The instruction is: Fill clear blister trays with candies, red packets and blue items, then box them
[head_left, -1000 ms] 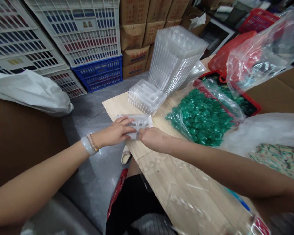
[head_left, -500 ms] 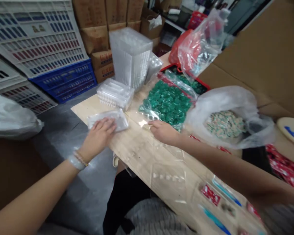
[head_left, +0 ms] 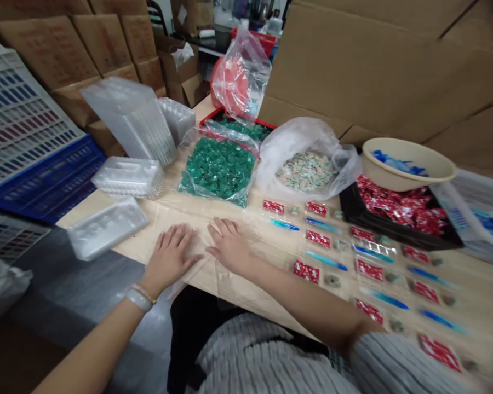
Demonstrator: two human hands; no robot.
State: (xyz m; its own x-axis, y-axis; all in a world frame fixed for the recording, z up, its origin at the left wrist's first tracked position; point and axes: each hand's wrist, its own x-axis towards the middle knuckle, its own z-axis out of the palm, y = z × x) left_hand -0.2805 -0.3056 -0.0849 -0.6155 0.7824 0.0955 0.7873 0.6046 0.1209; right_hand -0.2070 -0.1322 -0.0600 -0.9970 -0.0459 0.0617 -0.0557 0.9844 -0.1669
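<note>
On the near side of the pale wooden table (head_left: 156, 219), head view:
Left hand (head_left: 170, 254): palm down, fingers open and a little apart, thumb out toward the right hand (head_left: 230, 249).
Right hand: also palm down, fingers open and slightly spread, just beside the left hand, apart from it.
Clear tray (head_left: 225, 282): at the table's near edge, below the right hand; too see-through and blurred to tell its full outline or any contact.
Loose tray (head_left: 107, 230): at the table's left corner, set slantwise, partly over the edge.
Short stack of trays (head_left: 127, 176): behind the loose tray, in front of the tall stack (head_left: 137, 123), leaning left.
Green pieces (head_left: 219, 167): in a clear bag, beyond the hands.
White bag (head_left: 271, 158): open, right of the green pieces, around speckled pieces (head_left: 306, 171).
Cream bowl (head_left: 408, 175): above the black box (head_left: 398, 234), with blue pieces (head_left: 398, 164) inside.
Red packets (head_left: 398, 202): heaped in the black box.
Rows on the right: red packs (head_left: 318, 238), long blue items (head_left: 326, 260) and small dull lumps (head_left: 332, 280), blurred, laid out across the table.
</note>
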